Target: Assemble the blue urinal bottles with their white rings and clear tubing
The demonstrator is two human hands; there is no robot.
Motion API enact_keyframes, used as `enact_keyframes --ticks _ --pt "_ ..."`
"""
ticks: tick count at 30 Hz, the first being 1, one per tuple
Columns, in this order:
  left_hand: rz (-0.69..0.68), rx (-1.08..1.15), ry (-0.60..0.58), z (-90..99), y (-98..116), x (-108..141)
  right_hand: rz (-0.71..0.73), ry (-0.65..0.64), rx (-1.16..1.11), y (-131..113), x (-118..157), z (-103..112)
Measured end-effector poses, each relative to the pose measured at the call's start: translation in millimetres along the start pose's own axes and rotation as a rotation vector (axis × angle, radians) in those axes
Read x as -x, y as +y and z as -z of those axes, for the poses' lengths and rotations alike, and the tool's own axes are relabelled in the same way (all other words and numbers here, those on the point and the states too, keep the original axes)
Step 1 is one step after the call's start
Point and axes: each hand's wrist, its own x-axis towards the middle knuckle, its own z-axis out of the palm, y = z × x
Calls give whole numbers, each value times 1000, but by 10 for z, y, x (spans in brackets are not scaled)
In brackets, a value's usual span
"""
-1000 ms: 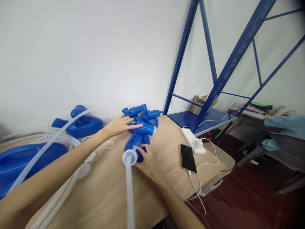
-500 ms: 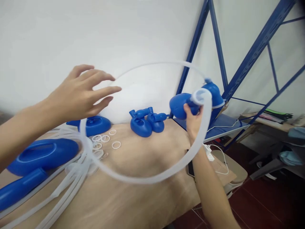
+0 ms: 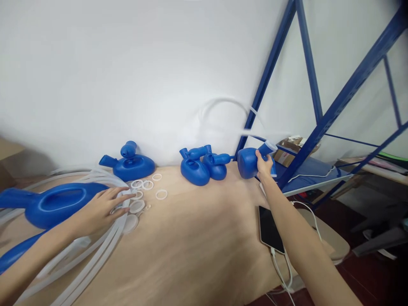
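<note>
My right hand (image 3: 264, 165) grips a blue urinal bottle (image 3: 247, 162) by its neck area, at the far right end of the table. The bottle has a white-rimmed mouth (image 3: 270, 147), and a blurred clear hose (image 3: 225, 100) arcs up behind it. My left hand (image 3: 103, 208) is spread low over a bundle of clear hoses (image 3: 106, 242), fingers stretched towards several white rings (image 3: 148, 185). Whether its fingertips touch the hoses I cannot tell. Beside it lies another blue urinal bottle (image 3: 47, 212), partly covered by my arm.
More blue bottles stand along the wall, one at the left (image 3: 135, 168) and a pair in the middle (image 3: 195, 172). Round translucent caps (image 3: 130, 224) lie near the hoses. A phone (image 3: 270, 228) with a cable rests at the right edge, near blue metal shelving (image 3: 274, 63).
My right hand has lowered the bottle to the table's far right, its hose swinging away from me. My left hand has dropped from the air to the hoses and rings.
</note>
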Motion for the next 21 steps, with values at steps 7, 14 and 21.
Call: enact_keyframes --ticks 7,14,21 --pt "-5 30 -114 -147 28 296 -182 -22 423 5 57 -281" --pt "-104 90 -150 -243 291 216 -104 -108 700 74 160 -600" --pt "-90 158 -302 -151 610 -44 -95 -203 797 295 426 -857"
